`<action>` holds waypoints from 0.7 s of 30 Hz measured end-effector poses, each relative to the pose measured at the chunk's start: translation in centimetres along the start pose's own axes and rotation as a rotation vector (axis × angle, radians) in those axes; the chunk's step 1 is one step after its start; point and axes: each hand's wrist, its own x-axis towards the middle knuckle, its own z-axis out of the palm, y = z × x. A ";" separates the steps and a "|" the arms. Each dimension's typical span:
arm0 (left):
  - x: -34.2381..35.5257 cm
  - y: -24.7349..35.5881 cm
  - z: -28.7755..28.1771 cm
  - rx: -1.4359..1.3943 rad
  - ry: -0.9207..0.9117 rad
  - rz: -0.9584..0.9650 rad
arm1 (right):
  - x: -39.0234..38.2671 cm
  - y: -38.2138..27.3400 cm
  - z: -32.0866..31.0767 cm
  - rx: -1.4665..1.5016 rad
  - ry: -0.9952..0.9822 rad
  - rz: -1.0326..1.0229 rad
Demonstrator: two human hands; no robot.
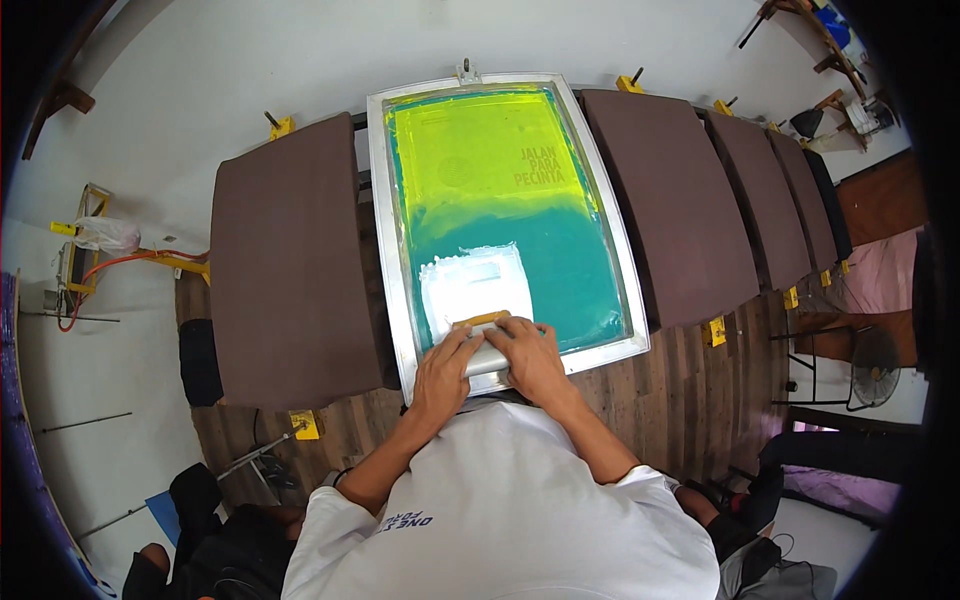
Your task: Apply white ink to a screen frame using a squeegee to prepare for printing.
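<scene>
Both my hands grip a squeegee (484, 360) with a silver-grey body at the near end of a screen printing frame (637, 318). My left hand (444, 372) holds its left end and my right hand (528, 352) its right end, fingers curled over the top. Just ahead of my fingertips lies a tan strip, possibly part of the squeegee. Beyond it a patch of white ink (478, 288) covers part of the teal mesh (560, 265). The far half of the mesh is yellow-green (470, 125), with faint lettering. The squeegee's lower edge is hidden.
Brown cloth-covered boards stand in a row, one to the left (290, 270) and several to the right (670, 210), with yellow brackets. A metal hinge clamp (467, 72) sits at the frame's far edge. A fan (875, 368) stands right. Other people are at the lower left and right.
</scene>
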 end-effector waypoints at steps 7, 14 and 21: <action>-0.3 0.1 0.3 0.008 -0.009 0.002 | -0.3 -0.3 -0.6 0.015 -0.074 0.011; -1.1 0.1 0.4 0.064 -0.044 0.017 | -1.4 -0.6 -0.3 0.004 -0.003 -0.008; -2.4 -0.4 1.2 0.092 -0.026 0.044 | -2.1 -0.7 -0.2 0.000 -0.016 -0.027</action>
